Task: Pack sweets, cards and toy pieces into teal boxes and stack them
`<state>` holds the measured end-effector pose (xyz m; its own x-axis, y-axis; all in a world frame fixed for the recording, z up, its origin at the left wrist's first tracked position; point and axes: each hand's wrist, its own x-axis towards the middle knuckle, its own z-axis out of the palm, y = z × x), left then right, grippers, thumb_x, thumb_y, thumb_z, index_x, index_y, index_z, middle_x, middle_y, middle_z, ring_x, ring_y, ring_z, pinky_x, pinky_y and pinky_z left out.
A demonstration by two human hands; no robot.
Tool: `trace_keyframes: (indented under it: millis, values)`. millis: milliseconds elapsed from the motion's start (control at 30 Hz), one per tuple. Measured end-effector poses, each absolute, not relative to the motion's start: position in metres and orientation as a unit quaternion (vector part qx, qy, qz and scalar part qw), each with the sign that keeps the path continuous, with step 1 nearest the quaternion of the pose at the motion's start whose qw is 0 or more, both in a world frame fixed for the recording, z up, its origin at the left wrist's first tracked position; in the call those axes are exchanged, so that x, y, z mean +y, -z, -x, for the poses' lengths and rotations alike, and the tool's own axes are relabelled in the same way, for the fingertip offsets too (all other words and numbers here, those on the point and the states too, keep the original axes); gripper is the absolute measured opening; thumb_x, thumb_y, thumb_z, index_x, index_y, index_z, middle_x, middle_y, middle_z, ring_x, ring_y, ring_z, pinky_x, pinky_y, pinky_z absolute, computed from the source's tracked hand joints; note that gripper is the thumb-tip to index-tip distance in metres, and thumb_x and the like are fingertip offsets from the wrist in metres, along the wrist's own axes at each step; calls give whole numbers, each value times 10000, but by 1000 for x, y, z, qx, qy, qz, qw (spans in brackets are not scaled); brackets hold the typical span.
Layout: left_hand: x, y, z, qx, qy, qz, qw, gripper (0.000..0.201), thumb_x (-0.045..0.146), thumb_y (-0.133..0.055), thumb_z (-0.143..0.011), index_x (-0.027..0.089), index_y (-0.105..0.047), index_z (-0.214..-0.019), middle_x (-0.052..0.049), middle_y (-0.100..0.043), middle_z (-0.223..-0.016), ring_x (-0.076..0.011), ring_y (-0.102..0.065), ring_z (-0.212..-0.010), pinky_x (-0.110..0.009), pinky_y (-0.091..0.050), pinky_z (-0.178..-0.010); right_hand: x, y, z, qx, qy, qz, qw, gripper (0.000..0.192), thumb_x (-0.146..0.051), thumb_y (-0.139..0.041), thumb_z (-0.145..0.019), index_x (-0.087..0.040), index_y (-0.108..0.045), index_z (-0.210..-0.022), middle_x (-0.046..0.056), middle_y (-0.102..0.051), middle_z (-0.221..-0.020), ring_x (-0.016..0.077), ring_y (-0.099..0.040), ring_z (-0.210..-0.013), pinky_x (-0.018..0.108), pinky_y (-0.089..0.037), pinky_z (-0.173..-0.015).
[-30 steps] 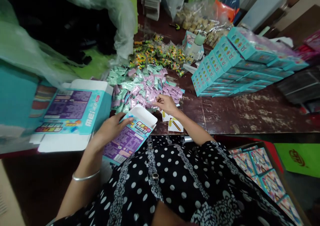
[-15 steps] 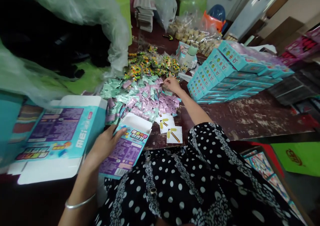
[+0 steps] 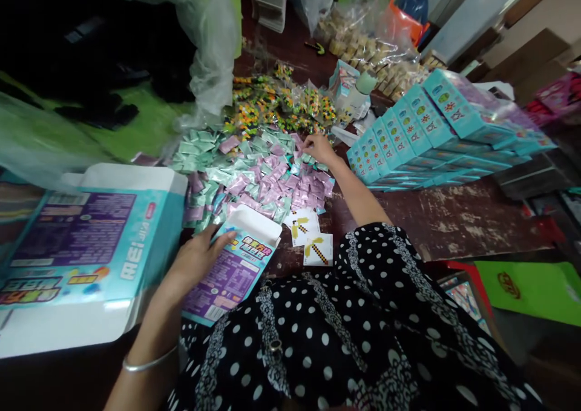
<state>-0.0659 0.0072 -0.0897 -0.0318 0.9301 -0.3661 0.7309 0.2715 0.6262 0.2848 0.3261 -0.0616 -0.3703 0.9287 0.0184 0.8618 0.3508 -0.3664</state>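
Left hand [image 3: 197,255] grips small open box [image 3: 236,263], blue-purple, white flap up. Right hand [image 3: 319,149] pinches shiny packets [image 3: 267,175] at 12 o'clock.

large flat carton [image 3: 86,247] | print too blurred to read

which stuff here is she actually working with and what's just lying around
In use:
left hand holding the small open box
right hand picking in the sachet pile

Lying about:
printed cards
big flat carton
stacked teal boxes
colourful packets
plastic bag
green bag
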Motion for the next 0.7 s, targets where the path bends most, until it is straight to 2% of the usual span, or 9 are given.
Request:
trace_keyframes:
  millis: [67,167,267,333,433,500,567,633,700]
  values:
    - [8,90,66,709,-128,-588,368,667,762,-428,-947,225,-709,-1226,-178,-837,-1151,-444,-799,-1146,-431,-582,-900,322,57,-291,-809,-152,558,106,267,-59,-691,-856,-102,-876,-1043,119,-874,-1130,251,-787,-1075,307,-544,-980]
    - [8,90,67,701,-134,-590,377,686,777,-428,-949,226,-718,-1238,-168,-842,-1157,-434,-799,-1139,-422,-582,-899,311,51,-288,-831,-169,527,55,313,-35,-695,-869,-120,-901,-1088,103,-881,-1166,236,-800,-1107,282,-540,-986]
    - [7,91,68,701,-145,-590,373,667,779,-435,-945,235,-720,-1206,-156,-846,-1141,-421,-799,-1104,-422,-579,-918,299,45,-275,-848,-139,510,27,216,-157,-708,-990,-133,-911,-1061,108,-882,-1131,245,-797,-1113,299,-537,-1029]
    - [7,91,68,703,-145,-590,369,657,788,-436,-936,242,-713,-1175,-155,-847,-1127,-418,-796,-1084,-420,-576,-905,293,43,-261,-849,-107,517,20,224,-275,-722,-1039,-156,-911,-1063,116,-878,-1141,277,-784,-1170,325,-546,-1049]
    - [7,92,68,702,-148,-588,374,656,801,-427,-931,248,-699,-1156,-159,-849,-1144,-420,-796,-1097,-428,-574,-910,290,44,-233,-826,-95,553,-44,210,-310,-828,-954,-173,-902,-1094,153,-864,-1204,338,-765,-1261,348,-575,-1014]
    - [8,92,67,696,-153,-589,382,672,803,-417,-934,238,-695,-1169,-178,-846,-1182,-431,-795,-1136,-447,-575,-942,293,45,-218,-808,-110,572,-85,229,-253,-887,-859,-148,-891,-1063,172,-864,-1146,344,-791,-1182,332,-584,-941]
    - [9,92,66,694,-155,-590,383,687,791,-414,-935,220,-696,-1192,-204,-840,-1220,-449,-789,-1190,-465,-576,-971,297,45,-210,-805,-132,572,-92,184,-197,-891,-803,-124,-874,-971,146,-856,-1000,299,-806,-1015,292,-566,-838]
    - [9,92,65,694,-162,-590,379,688,766,-419,-941,203,-704,-1217,-217,-837,-1245,-458,-784,-1225,-472,-578,-991,300,43,-211,-813,-149,557,-78,95,-183,-852,-811,-116,-846,-878,92,-822,-870,238,-778,-883,258,-528,-761]
    - [9,92,63,693,-170,-589,379,682,744,-434,-958,194,-714,-1249,-215,-840,-1262,-454,-785,-1234,-469,-582,-996,303,40,-221,-825,-156,541,-51,120,-222,-769,-883,-123,-809,-829,49,-778,-797,197,-743,-827,245,-508,-742]
